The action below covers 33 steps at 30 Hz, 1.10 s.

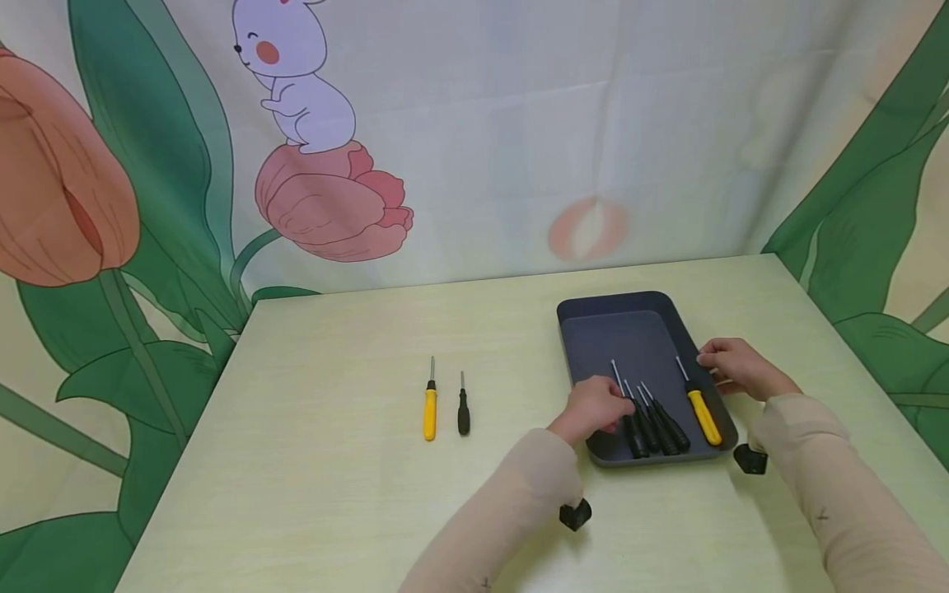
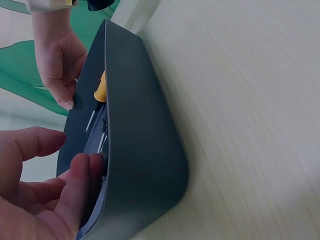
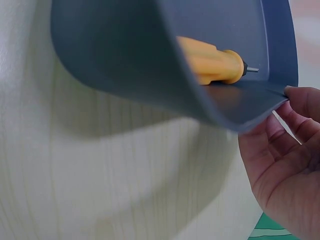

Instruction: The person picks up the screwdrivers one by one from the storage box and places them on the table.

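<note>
A dark grey rectangular tray (image 1: 615,338) sits on the right of the table. Inside lie several black-handled screwdrivers (image 1: 652,428), bunched side by side, and one yellow-handled screwdriver (image 1: 703,416) along the right wall. My left hand (image 1: 596,405) reaches over the tray's left wall, its fingertips by the leftmost black handle. The left wrist view shows a gap between that hand's thumb and fingers (image 2: 77,182); part of the contact there is hidden. On the far side, my right hand (image 3: 295,160) pinches the tray's rim between thumb and fingers.
Left of the tray, a yellow-handled screwdriver (image 1: 430,408) and a smaller black-handled screwdriver (image 1: 463,412) lie parallel on the pale wooden table (image 1: 326,461). Behind the table's back edge hangs a printed curtain (image 1: 482,148).
</note>
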Motion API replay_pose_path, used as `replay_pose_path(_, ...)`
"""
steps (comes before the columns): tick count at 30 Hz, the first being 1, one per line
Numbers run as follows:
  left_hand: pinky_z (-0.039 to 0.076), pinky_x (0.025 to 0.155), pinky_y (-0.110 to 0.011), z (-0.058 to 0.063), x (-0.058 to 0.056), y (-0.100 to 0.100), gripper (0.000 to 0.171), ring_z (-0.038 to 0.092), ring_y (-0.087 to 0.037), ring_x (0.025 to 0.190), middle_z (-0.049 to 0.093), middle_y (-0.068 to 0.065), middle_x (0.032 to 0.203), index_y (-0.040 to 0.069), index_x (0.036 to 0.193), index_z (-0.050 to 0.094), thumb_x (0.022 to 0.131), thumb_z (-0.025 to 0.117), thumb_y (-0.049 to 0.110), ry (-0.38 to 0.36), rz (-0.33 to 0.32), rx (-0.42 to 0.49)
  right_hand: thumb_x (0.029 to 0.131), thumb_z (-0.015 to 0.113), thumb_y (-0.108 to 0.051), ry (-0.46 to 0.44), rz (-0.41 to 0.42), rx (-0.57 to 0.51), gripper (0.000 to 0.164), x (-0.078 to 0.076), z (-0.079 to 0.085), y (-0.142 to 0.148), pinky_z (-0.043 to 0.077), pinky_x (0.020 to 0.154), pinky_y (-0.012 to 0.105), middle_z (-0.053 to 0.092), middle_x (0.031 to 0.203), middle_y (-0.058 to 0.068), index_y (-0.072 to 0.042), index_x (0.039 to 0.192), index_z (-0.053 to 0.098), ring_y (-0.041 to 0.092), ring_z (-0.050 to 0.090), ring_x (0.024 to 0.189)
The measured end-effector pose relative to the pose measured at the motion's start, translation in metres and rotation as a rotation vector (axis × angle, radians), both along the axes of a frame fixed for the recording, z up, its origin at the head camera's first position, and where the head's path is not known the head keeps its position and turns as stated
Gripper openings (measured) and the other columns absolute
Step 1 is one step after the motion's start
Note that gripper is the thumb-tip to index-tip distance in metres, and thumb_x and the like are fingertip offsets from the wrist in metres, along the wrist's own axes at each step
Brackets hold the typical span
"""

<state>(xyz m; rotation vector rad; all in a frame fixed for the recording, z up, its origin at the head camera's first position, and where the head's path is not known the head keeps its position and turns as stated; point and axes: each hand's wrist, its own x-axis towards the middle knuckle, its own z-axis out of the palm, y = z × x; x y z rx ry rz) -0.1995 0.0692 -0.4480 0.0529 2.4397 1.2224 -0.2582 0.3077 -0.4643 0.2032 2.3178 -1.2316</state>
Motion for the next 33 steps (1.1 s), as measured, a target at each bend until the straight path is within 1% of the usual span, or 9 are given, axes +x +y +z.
replay_pose_path(5,0.050,0.053,-0.027,0.000,0.001,0.002,0.017,0.062,-0.021,0.056,0.059,-0.004,0.063,0.010,0.068,0.053,0.077,0.065,0.018,-0.038,0.006,-0.008,0.093,0.038,-0.017,-0.006,-0.004,-0.006,0.024,0.000,0.000,0.000,0.048,0.066,0.028,0.050,0.089,0.006,0.003,0.106,0.042,0.015,0.052,0.075)
replay_pose_path(8,0.048,0.051,-0.026,0.000,0.001,0.004,0.027,0.062,-0.022,0.055,0.060,-0.007,0.060,0.012,0.059,0.046,0.077,0.065,0.018,-0.034,-0.002,-0.032,0.093,0.038,-0.017,-0.009,-0.005,-0.005,0.024,0.000,0.001,0.000,0.047,0.066,0.028,0.051,0.089,0.005,0.002,0.107,0.042,0.016,0.052,0.075)
replay_pose_path(12,0.043,0.047,-0.023,-0.002,0.001,0.005,0.037,0.061,-0.021,0.051,0.058,-0.007,0.053,0.014,0.050,0.040,0.076,0.064,0.019,-0.018,-0.010,-0.076,0.093,0.038,-0.017,-0.007,-0.003,-0.004,0.025,0.000,0.001,-0.001,0.047,0.065,0.028,0.051,0.090,0.006,0.003,0.108,0.041,0.016,0.052,0.076)
replay_pose_path(15,0.040,0.045,-0.022,-0.004,0.000,0.007,0.033,0.061,-0.020,0.050,0.061,-0.009,0.054,0.009,0.049,0.050,0.077,0.064,0.020,0.003,-0.031,-0.129,0.093,0.038,-0.017,-0.005,-0.002,-0.005,0.026,0.001,0.001,-0.001,0.047,0.065,0.028,0.051,0.090,0.006,0.003,0.108,0.041,0.016,0.053,0.076)
replay_pose_path(18,0.039,0.045,-0.021,-0.004,-0.001,0.008,0.029,0.061,-0.020,0.051,0.062,-0.010,0.055,0.003,0.055,0.060,0.077,0.063,0.022,0.024,-0.054,-0.184,0.093,0.038,-0.017,-0.003,-0.004,-0.003,0.025,0.001,0.001,-0.001,0.047,0.065,0.028,0.051,0.089,0.006,0.003,0.107,0.041,0.015,0.052,0.075)
replay_pose_path(21,0.038,0.043,-0.022,-0.005,0.000,0.011,0.035,0.059,-0.020,0.048,0.055,-0.007,0.046,0.005,0.050,0.057,0.078,0.062,0.025,0.036,-0.066,-0.241,0.093,0.038,-0.017,-0.001,-0.008,-0.007,0.024,0.001,0.001,-0.001,0.046,0.064,0.028,0.052,0.087,0.005,0.003,0.107,0.042,0.015,0.052,0.074)
replay_pose_path(25,0.037,0.041,-0.023,-0.006,0.001,0.013,0.041,0.050,-0.017,0.038,0.042,-0.001,0.038,0.012,0.044,0.045,0.079,0.061,0.027,0.058,-0.078,-0.305,0.093,0.037,-0.016,0.003,-0.014,-0.003,0.024,0.002,0.001,-0.001,0.046,0.064,0.028,0.052,0.087,0.005,0.003,0.107,0.042,0.015,0.053,0.074)
replay_pose_path(29,0.035,0.040,-0.023,-0.006,0.002,0.016,0.040,0.042,-0.014,0.034,0.040,0.001,0.037,0.012,0.044,0.046,0.078,0.060,0.027,0.077,-0.082,-0.351,0.093,0.037,-0.016,0.005,-0.018,0.005,0.024,0.002,0.001,-0.001,0.046,0.064,0.028,0.052,0.088,0.005,0.003,0.107,0.042,0.015,0.053,0.074)
replay_pose_path(33,0.031,0.039,-0.024,-0.006,0.003,0.019,0.042,0.037,-0.014,0.038,0.036,0.002,0.041,0.014,0.044,0.040,0.077,0.061,0.028,0.095,-0.072,-0.387,0.093,0.038,-0.016,0.007,-0.018,-0.002,0.025,0.002,0.001,-0.002,0.046,0.064,0.028,0.053,0.087,0.005,0.004,0.106,0.042,0.015,0.053,0.073)
